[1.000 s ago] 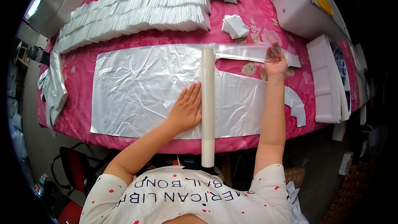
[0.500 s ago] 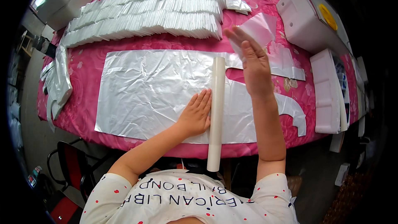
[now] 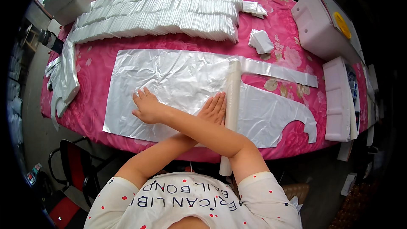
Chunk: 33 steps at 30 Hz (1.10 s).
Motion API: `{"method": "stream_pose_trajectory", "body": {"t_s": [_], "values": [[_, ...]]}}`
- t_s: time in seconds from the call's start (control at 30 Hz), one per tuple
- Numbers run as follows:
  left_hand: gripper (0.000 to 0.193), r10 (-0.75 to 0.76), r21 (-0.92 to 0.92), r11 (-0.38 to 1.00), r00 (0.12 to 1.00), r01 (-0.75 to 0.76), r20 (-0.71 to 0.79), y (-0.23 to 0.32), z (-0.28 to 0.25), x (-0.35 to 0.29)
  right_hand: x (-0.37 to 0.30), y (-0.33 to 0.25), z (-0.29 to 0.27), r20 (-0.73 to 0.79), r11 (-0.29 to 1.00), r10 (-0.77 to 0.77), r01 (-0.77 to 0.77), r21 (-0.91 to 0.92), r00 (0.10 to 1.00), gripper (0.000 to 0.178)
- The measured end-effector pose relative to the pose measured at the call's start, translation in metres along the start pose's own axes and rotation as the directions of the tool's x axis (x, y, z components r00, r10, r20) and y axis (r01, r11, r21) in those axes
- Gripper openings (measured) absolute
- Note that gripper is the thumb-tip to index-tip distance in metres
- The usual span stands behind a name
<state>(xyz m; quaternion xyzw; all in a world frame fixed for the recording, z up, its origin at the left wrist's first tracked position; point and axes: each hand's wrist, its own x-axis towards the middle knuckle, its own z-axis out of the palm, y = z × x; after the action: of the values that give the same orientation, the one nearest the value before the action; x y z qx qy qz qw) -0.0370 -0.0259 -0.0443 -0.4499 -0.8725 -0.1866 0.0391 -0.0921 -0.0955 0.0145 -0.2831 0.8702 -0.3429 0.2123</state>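
A silvery-white plastic sheet [image 3: 140, 72] with a long strap and a curved cut-out at its right end, like a disposable apron, lies spread and creased in front of me. Across it rests a long pale tube [image 3: 233, 97], its near end sticking out past the table edge. My left hand [image 3: 215, 108] lies flat on the sheet against the tube's left side. Crossing over my left forearm, my right arm reaches left. My right hand [image 3: 148, 106] is on or just above the sheet's left half, fingers spread, holding nothing.
Rows of thin folded white packets [image 3: 157, 15] fill the far side of the pink flowered tablecloth [image 3: 292, 29]. A small white stack [image 3: 261, 41] lies beyond the strap. White foam boxes [image 3: 318, 21] stand at right. Crumpled silvery plastic [image 3: 70, 76] and a dark bottle [image 3: 50, 40] are left.
My right hand has swung from the far right, by a blurred pale sheet, across to the sheet's left half. A small white stack now lies there. My left hand stays by the tube.
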Motion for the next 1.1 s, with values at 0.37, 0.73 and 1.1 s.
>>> {"method": "stream_pose_trajectory", "body": {"t_s": [0.37,0.73,1.1], "values": [[0.047,-0.444,-0.990,0.140,0.895,0.033,-0.033,-0.017,-0.042,0.048,-0.243,0.076,-0.056,-0.657,0.970,-0.198,0.051,-0.236,0.727,0.041],[0.061,-0.513,-0.723,-0.680,0.627,0.121,0.587,-0.040,-0.042,0.105,-0.297,0.112,-0.042,-0.420,0.932,0.050,-0.193,-0.307,0.906,0.063],[0.054,-0.699,-0.947,-0.277,0.641,0.164,0.316,-0.082,-0.105,-0.029,-0.184,0.081,-0.031,-0.157,0.891,-0.259,0.173,-0.420,0.953,0.069]]}}
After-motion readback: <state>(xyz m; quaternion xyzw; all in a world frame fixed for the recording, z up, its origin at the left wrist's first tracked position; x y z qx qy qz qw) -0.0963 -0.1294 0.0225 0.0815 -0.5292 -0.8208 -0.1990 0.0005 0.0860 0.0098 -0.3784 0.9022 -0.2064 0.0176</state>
